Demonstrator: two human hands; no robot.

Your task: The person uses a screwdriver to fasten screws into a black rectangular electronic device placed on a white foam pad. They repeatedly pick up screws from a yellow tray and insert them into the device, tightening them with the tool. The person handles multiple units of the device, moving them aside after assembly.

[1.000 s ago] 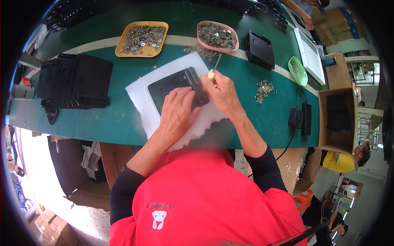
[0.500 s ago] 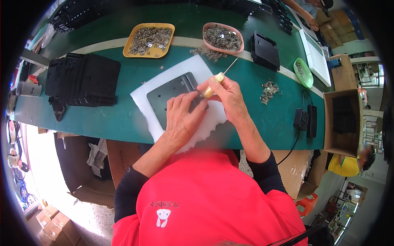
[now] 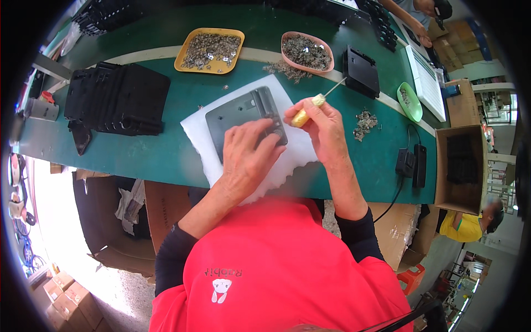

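A dark grey plastic panel (image 3: pixel 225 115) lies on a white foam sheet (image 3: pixel 194 128) before me, with a raised bar along its right part. Fingers apart, my left hand (image 3: pixel 243 160) rests on the panel; its fingertips reach the bar and its thumb lies near the right edge. Whether a small part sits under those fingertips I cannot tell. My right hand (image 3: pixel 327 130) grips a screwdriver (image 3: pixel 302 117) by its yellow handle, just right of the panel. The thin shaft points away and to the right, clear of the panel.
Small metal parts fill a yellow tray (image 3: pixel 178 63), a pink tray (image 3: pixel 331 62) and a green tray (image 3: pixel 414 112). A loose pile (image 3: pixel 365 124) lies at right. Black casings (image 3: pixel 119 99) are stacked at left; another black casing (image 3: pixel 360 72) stands at the back. Power adapters (image 3: pixel 406 161) sit at right.
My right hand has drawn the screwdriver to the right, away from the panel's edge and my left fingers. My left hand stays on the panel. The whole view has shifted slightly.
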